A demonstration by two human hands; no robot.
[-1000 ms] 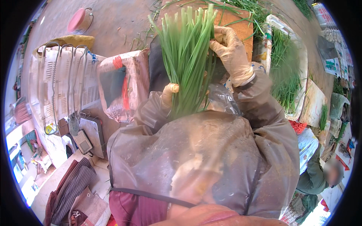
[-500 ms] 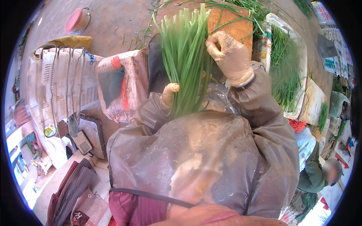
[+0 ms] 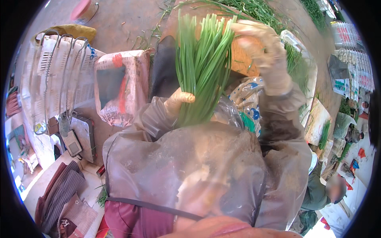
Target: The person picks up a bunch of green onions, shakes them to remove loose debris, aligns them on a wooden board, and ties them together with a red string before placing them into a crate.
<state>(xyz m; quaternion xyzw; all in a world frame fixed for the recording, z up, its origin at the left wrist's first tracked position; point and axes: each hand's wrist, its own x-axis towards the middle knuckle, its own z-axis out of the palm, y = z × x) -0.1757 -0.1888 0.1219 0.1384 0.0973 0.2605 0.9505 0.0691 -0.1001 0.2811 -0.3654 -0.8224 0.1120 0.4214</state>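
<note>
My left hand, in a pale glove, is closed round the lower part of a thick bunch of garlic chives. The thumb lies across the front of the leaves, and the other fingers are hidden behind them. The bunch stands upright before my chest, with its pale cut ends at the top. My right hand, also gloved, is at the upper right of the bunch, its fingertips close to the cut ends. Motion smears its fingers, so I cannot tell whether they hold a stem.
A wooden board lies beyond the bunch, with loose chives past it. A white crate of greens stands at right. Stacked white crates and a pink-white package are at left. A person is at lower right.
My right hand has moved up and right, and is now blurred. The bunch has shifted a little right and down in view, still in my left hand. The view has turned slightly.
</note>
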